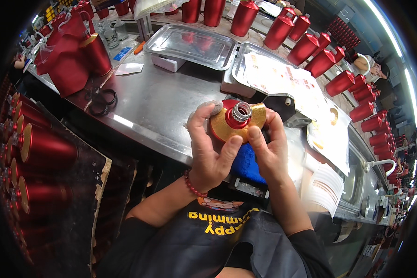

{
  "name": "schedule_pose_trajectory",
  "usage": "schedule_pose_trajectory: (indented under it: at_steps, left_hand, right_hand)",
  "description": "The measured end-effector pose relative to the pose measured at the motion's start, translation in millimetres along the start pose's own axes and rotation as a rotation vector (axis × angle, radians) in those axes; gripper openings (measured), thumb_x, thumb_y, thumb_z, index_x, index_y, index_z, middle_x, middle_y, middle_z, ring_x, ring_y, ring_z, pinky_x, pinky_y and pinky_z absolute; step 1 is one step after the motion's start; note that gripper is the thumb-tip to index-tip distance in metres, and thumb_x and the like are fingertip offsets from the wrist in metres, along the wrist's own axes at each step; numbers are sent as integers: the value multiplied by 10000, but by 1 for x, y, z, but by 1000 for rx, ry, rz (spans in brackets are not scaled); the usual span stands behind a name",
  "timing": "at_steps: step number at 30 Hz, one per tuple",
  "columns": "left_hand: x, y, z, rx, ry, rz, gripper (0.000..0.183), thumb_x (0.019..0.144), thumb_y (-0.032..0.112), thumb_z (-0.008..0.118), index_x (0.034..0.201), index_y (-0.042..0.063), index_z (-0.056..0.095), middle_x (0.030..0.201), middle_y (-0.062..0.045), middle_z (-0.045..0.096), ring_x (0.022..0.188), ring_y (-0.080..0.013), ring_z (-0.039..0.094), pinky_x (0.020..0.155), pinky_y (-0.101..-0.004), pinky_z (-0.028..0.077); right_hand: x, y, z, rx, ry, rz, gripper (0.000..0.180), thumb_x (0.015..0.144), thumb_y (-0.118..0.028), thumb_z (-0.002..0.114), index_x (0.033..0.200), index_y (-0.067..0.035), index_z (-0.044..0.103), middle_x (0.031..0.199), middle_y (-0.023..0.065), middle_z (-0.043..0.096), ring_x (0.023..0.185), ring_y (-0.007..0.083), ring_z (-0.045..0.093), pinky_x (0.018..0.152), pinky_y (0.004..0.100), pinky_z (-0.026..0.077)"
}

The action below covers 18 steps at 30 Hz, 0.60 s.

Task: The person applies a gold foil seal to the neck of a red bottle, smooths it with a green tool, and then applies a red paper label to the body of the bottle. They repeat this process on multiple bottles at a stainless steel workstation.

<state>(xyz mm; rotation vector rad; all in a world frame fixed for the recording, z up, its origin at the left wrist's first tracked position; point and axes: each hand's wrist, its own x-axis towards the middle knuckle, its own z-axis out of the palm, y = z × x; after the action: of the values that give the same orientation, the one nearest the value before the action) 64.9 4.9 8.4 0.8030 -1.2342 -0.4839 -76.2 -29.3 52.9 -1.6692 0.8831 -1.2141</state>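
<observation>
Before me, a red metallic bottle [233,121] faces the camera with its open threaded neck. A gold embossed label [226,128] curves around the shoulder below the neck; its right end stands raised off the bottle. My left hand [208,149] is around the bottle's left side, the thumb on the label's lower edge and grey covering on a fingertip. My right hand [271,146] pinches the label's right part between thumb and fingers. A blue cloth [249,163] lies beneath the bottle, partly hidden by the hands.
Metal trays [191,45] stand behind, one bearing printed label sheets [281,74]. Black-handled scissors [103,101] lie at the left near a red bag [67,59]. Several red bottles [279,31] line the back; more lie stacked lower left [48,146]. A sink [352,180] is at right.
</observation>
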Motion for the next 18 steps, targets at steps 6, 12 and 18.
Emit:
schedule_pose_trajectory:
  at_steps: [6,12,18]
  left_hand:
    - [10,-8,-4,-319,-90,-87,654,957,106,638,1462,-24,243,1382,-160,397,1289,-239,444,1121,-366,361]
    - [6,-3,-1,196,-78,168,621,999,248,613,1452,-27,290,1427,-214,411,1326,-330,438,1171,-481,247]
    - [11,-4,5,-248,-70,-62,635,966,121,630,1447,-26,242,1374,-183,421,1283,-241,475,1108,-380,389]
  right_hand:
    - [1,5,-5,-104,50,-96,187,956,-144,680,1070,-7,621,1097,74,573,1022,177,545,918,290,433]
    - [-1,3,-6,-77,68,-70,262,942,-109,686,1171,2,625,1097,83,536,1018,185,520,927,284,421]
    - [3,-4,-12,-148,-5,-113,261,908,-69,692,1137,9,596,1146,104,537,1085,200,528,966,302,422]
